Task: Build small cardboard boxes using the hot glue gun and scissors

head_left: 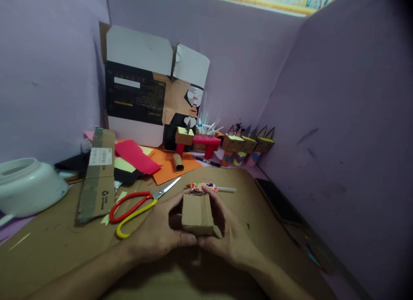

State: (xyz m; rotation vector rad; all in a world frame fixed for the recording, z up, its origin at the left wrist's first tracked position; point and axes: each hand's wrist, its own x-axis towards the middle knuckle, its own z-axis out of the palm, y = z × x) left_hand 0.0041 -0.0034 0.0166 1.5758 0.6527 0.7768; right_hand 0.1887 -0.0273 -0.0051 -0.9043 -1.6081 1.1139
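Observation:
A small brown cardboard box [196, 211] is held between my two hands, low in the middle of the head view. My left hand [161, 227] wraps its left side, thumb along the near lower edge. My right hand [230, 231] grips the right side, where a narrow flap sticks out at the near corner. Both thumbtips nearly meet below the box. To the left lie scissors [156, 196] with one red and one yellow handle, blades apart. Just beyond the box are a pencil with a patterned wrap [203, 187] and a thin white stick [227, 190].
A cardboard strip [97, 179], coloured paper [137, 156] and a white pot [32, 186] stand at left. Behind are an opened carton [138, 93], a red stand [208, 143] and several eared cardboard figures [248, 144]. A dark flat device [279, 201] lies along the right wall.

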